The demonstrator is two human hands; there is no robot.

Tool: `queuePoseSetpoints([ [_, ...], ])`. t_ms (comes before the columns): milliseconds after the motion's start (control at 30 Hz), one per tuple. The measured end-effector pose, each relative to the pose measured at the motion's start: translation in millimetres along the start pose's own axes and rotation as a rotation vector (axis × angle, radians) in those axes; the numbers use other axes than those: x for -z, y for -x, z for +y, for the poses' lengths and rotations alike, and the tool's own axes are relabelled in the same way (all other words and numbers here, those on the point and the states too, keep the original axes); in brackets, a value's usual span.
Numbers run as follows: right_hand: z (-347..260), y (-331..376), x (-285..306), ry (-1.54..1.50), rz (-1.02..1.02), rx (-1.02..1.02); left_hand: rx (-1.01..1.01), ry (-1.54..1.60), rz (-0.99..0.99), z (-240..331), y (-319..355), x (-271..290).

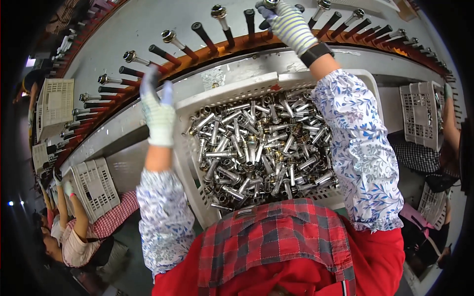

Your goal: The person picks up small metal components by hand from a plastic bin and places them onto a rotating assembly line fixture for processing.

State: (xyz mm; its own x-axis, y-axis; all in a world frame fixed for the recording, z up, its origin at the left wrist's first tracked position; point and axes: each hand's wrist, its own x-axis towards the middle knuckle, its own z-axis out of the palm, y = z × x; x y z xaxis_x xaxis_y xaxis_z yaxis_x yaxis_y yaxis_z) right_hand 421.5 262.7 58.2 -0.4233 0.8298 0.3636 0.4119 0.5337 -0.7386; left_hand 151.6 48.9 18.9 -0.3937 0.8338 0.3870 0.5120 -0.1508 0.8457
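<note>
A white slotted crate (232, 91) in front of me is full of shiny metal fittings (256, 148). My left hand (157, 106), in a striped knit glove, is raised beside the crate's left rim with its fingers apart and nothing in it. Farther up, my right hand (286, 22), gloved too, reaches to the curved row of dark pegs (202, 34) on an orange rail (237, 47). Its fingers close on a metal fitting (270, 4) at a peg's tip. Several pegs carry metal fittings; others are bare.
A grey metal ledge (148, 113) runs between the crate and the rail. Other white crates stand at left (94, 185), far left (54, 101) and right (422, 111). Other people sit at lower left (84, 232) and right (447, 148).
</note>
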Motion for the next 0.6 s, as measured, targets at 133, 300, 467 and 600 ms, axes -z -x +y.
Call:
queuePoseSetpoints([
  [133,-12.3,11.1,-51.8,-0.291,0.331,0.176,-0.291,-0.503,-0.761,78.7,68.8,9.8],
  [300,-36.6,-18.9,-59.6,0.245,-0.077,-0.045,-0.273,-0.903,-0.916,70.4,137.4,17.4],
  [467,-49.3,10.8,-78.7,0.326,-0.155,-0.213,-0.270,-1.012,-1.003,58.6,132.8,-1.8],
  [600,-107.2,101.4,-69.3,0.102,0.065,0.133,-0.199,-0.972,-0.910,56.0,145.8,16.9],
])
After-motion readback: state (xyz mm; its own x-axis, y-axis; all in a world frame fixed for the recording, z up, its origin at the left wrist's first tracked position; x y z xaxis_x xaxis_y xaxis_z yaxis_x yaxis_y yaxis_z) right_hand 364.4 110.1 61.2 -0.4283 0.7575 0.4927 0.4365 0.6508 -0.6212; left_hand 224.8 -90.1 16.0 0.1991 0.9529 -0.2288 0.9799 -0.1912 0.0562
